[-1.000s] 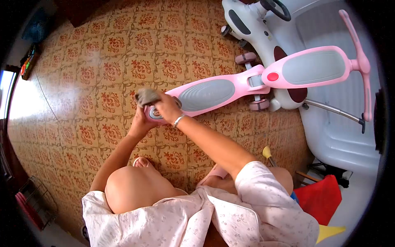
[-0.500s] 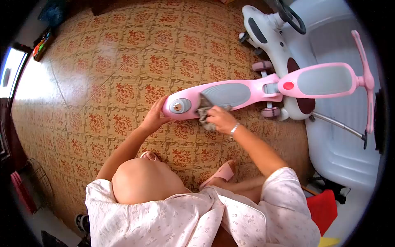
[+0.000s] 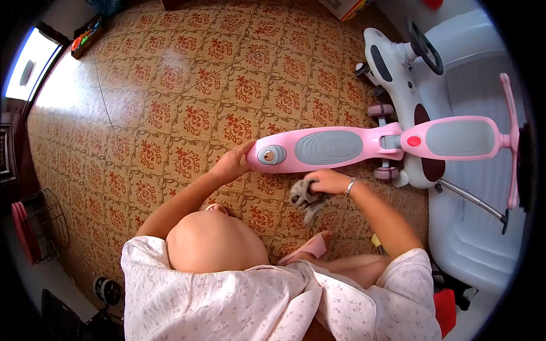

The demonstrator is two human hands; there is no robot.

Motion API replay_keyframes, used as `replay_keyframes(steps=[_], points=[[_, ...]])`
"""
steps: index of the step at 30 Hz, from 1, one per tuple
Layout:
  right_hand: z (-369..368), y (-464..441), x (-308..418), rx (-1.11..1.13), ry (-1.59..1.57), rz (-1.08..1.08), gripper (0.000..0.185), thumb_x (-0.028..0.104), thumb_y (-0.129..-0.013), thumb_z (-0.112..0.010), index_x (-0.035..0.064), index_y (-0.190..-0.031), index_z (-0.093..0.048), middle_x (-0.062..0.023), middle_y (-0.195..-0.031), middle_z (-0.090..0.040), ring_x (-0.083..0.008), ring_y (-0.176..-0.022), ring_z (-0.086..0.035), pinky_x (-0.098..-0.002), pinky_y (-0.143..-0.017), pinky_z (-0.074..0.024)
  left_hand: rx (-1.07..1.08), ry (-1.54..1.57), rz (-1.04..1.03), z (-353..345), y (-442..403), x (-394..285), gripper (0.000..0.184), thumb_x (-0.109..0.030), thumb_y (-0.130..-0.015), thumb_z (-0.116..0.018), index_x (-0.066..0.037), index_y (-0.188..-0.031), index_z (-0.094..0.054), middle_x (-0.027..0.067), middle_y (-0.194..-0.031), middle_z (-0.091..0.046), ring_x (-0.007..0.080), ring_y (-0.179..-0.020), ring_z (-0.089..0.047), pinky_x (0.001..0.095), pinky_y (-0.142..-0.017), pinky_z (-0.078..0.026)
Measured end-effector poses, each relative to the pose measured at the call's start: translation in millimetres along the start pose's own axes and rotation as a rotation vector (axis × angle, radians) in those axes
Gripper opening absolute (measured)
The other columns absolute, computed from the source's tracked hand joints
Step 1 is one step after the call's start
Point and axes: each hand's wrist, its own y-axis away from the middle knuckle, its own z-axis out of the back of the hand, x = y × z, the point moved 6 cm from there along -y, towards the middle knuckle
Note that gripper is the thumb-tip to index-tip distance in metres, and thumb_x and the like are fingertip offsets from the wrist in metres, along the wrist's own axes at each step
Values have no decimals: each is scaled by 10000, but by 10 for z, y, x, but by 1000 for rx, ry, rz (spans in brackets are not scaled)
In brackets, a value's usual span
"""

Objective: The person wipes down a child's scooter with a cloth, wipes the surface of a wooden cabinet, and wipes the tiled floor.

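A pink kick scooter (image 3: 274, 136) with a grey ridged deck pad (image 3: 330, 146) lies stretched across the floor, its wheels and pink handlebar (image 3: 509, 136) at the right. My left hand (image 3: 232, 163) grips the rounded rear end, beside the grey oval piece (image 3: 272, 154). Bunched in my right hand (image 3: 331, 182) is a crumpled grey-brown rag (image 3: 305, 199). That hand is closed around the rag just on the near side of the deck, and the rag hangs off the deck. Part of my left fingers is hidden by the scooter's end.
Beyond the scooter stands a white ride-on car (image 3: 392, 74) with a black steering wheel (image 3: 426, 48). A white inflatable tub (image 3: 472, 227) lines the right side. A wire rack (image 3: 52, 219) stands at the left. Patterned flooring (image 3: 187, 119) stretches ahead, and my pink slipper (image 3: 310, 249) is below.
My right hand has drawn the rag off the deck toward me. My left hand stays at the scooter's rear end. The whole view has shifted, so the scooter appears lower and further right.
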Motion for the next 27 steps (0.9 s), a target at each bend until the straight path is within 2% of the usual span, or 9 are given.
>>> replay_keyframes(steps=[3, 6, 11, 14, 19, 22, 23, 25, 27], points=[[173, -3, 321, -145, -340, -50, 382, 243, -837, -557, 48, -1158, -629, -63, -990, -666, -146, -903, -588, -301, -845, -467, 25, 35, -54, 48, 49, -52, 765, -167, -752, -711, -50, -1423, -364, 199, -1323, -524, 336, -1181, -541, 397, -1007, -441], [514, -105, 268, -595, -470, 138, 412, 240, -854, -561, -2, -1186, -605, -61, -975, -655, -138, -888, -585, -301, -822, -477, 120, 74, -70, 13, 97, -15, 719, -209, -769, -735, -40, -1390, -415, 193, -1281, -563, 320, -1157, -571, 401, -985, -462], [1018, 16, -28, -898, -91, -11, 406, 231, -846, -571, -22, -1163, -594, -187, -1004, -669, -293, -896, -638, -350, -822, -485, 167, 210, 86, -95, 336, -51, 678, -240, -752, -752, -12, -1330, -483, 206, -1183, -619, 312, -1094, -615, 393, -938, -492], [1145, 136, -284, -901, -26, -48, 382, 239, -836, -581, -18, -1116, -610, -218, -1002, -665, -340, -919, -635, -377, -829, -483, 276, 332, 166, -242, 414, -24, 664, -234, -747, -756, -14, -1318, -498, 200, -1164, -633, 306, -1054, -638, 381, -913, -510], [855, 134, -418, -774, -67, -196, 414, 290, -833, -592, -21, -1104, -617, -239, -1028, -656, -363, -970, -626, -403, -842, -474, 526, 288, 36, -680, 512, -61, 555, -295, -804, -708, -35, -1272, -560, 174, -1098, -671, 264, -993, -661, 368, -866, -522], [676, 3, -291, -800, -363, -110, 410, 285, -875, -597, -31, -1136, -601, -144, -1079, -665, -235, -969, -621, -328, -874, -466, 643, 248, 13, -660, 414, -109, 551, -313, -823, -693, -49, -1287, -557, 162, -1085, -676, 242, -971, -663, 358, -842, -522], [631, -90, -251, -797, -361, -109, 410, 285, -875, -597, -31, -1136, -601, -144, -1079, -665, -235, -969, -621, -328, -874, -466, 641, 250, 15, -630, 373, -128, 551, -313, -823, -693, -49, -1287, -557, 162, -1085, -676, 242, -971, -663, 358, -842, -522], [617, -245, -115, -911, -592, 60, 416, 312, -907, -597, -26, -1150, -589, -103, -1070, -657, -179, -948, -603, -306, -872, -466, 380, 508, 52, -376, 211, -239, 540, -392, -872, -651, -31, -1266, -571, 148, -1079, -670, 229, -968, -648, 343, -863, -502], [505, -467, 158, -761, -639, 110, 468, 391, -933, -582, -13, -1169, -564, -90, -1067, -653, -183, -970, -606, -311, -890, -472, 245, 635, 69, -287, 81, -310, 546, -431, -897, -630, -22, -1255, -578, 141, -1077, -667, 222, -967, -640, 335, -874, -492]])
